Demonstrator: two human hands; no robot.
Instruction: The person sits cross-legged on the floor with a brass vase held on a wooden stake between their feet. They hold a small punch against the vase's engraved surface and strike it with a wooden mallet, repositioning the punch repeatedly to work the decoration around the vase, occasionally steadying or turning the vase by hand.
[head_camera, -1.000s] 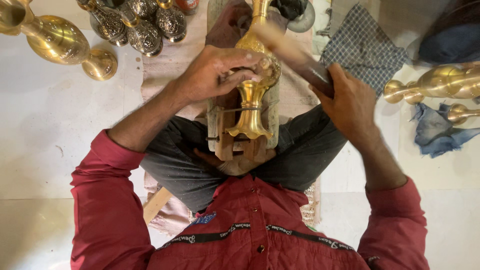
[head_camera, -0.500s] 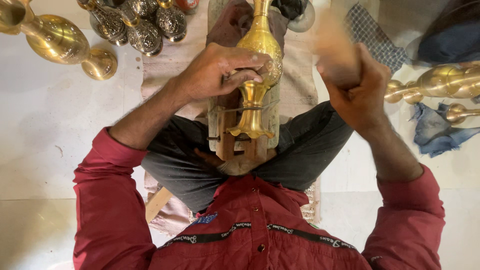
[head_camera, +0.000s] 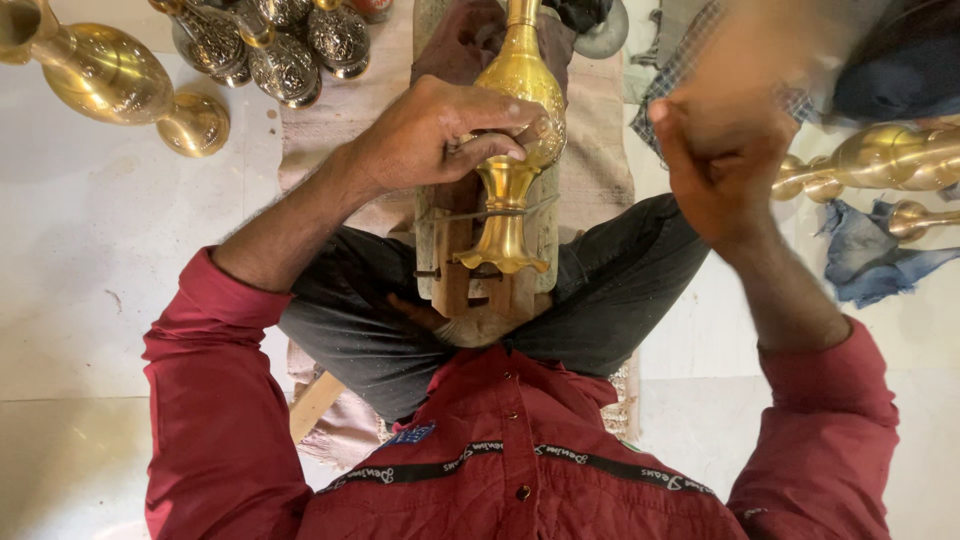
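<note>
The person sits cross-legged on the floor with a wooden block braced across the lap, and a brass vase lies along it, foot toward the body and neck pointing away. The left hand is closed down over the vase where the round belly narrows to the stem, fingers wrapped and pinching something thin against the metal; it looks like a small punch, though I cannot make it out for certain. The right hand is lifted off to the side, well apart from the vase, curled into a fist around what I take to be a mallet handle, blurred past telling.

By my reckoning this is the striking stage of chasing a pattern into the brass: the raised hand sits at the top of a swing. The next blow would need to land square on whatever the left hand steadies, with the vase kept from rolling on the block.

Round about, a plain brass vase lies on its side at the far left, some darker engraved pots stand near it, more brass pieces lie to the right beside a blue rag, and a checked cloth sits beyond
</note>
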